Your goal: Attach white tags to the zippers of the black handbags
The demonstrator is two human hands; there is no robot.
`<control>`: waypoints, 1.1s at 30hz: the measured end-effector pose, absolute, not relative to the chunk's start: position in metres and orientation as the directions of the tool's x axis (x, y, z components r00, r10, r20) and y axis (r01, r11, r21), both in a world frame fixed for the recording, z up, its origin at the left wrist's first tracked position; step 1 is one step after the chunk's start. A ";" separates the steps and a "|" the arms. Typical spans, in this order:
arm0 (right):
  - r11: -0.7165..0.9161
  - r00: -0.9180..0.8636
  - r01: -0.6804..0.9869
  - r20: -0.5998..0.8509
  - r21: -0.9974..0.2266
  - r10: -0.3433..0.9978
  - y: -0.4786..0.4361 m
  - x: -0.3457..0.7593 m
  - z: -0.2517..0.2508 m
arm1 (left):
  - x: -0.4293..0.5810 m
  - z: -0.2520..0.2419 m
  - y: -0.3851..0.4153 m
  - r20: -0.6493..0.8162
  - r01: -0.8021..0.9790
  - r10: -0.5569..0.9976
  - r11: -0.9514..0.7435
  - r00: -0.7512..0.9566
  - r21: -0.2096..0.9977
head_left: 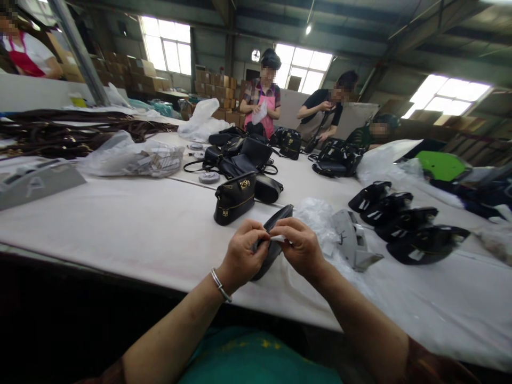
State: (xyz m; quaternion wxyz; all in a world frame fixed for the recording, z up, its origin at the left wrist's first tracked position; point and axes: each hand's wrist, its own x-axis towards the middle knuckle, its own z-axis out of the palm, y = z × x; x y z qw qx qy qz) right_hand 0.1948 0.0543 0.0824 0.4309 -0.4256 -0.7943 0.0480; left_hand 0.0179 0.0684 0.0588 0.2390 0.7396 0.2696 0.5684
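A small black bag [266,269] stands tilted near the table's front edge, partly covered by both hands. At its upper side my right hand [302,248] pinches a thin white strip [277,238], perhaps a tag or a bit of paper. My left hand [245,253], with a silver bangle at the wrist, is closed in a pinch against the same spot; what lies between its fingertips is hidden. Just beyond stands a black handbag [234,197] with a gold emblem and zipper.
Several black bags [426,244] lie in a row at the right, beside a grey tape dispenser [352,240] and clear plastic [316,213]. More black bags [244,157] are piled mid-table. Dark straps [72,130] lie at left. Co-workers [262,98] stand across the table.
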 end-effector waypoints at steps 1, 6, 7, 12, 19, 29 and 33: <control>0.647 -0.267 0.623 0.658 -0.439 0.704 0.056 0.195 0.081 | 0.018 0.058 0.068 0.735 0.125 0.646 -0.763 0.206 0.635; 0.546 -0.079 0.635 0.657 -0.547 0.750 0.061 0.194 0.072 | 0.021 0.052 0.066 0.784 0.159 0.596 -0.803 0.175 0.575; 0.507 -0.021 0.646 0.650 -0.571 0.759 0.060 0.194 0.070 | 0.021 0.052 0.067 0.781 0.169 0.604 -0.796 0.160 0.581; 0.450 0.048 0.626 0.608 -0.636 0.792 0.045 0.197 0.065 | 0.020 0.054 0.067 0.744 0.183 0.655 -0.753 0.130 0.632; 0.531 -0.122 0.444 0.538 -0.722 0.834 0.041 0.188 0.070 | 0.021 0.055 0.064 0.727 0.179 0.673 -0.738 0.134 0.650; 0.508 -0.150 0.373 0.490 -0.776 0.859 0.051 0.189 0.074 | 0.024 0.054 0.064 0.473 0.169 0.880 -0.460 -0.047 0.872; 0.506 -0.181 0.364 0.473 -0.782 0.862 0.053 0.193 0.074 | 0.018 0.058 0.076 0.331 0.098 0.940 -0.338 0.076 0.936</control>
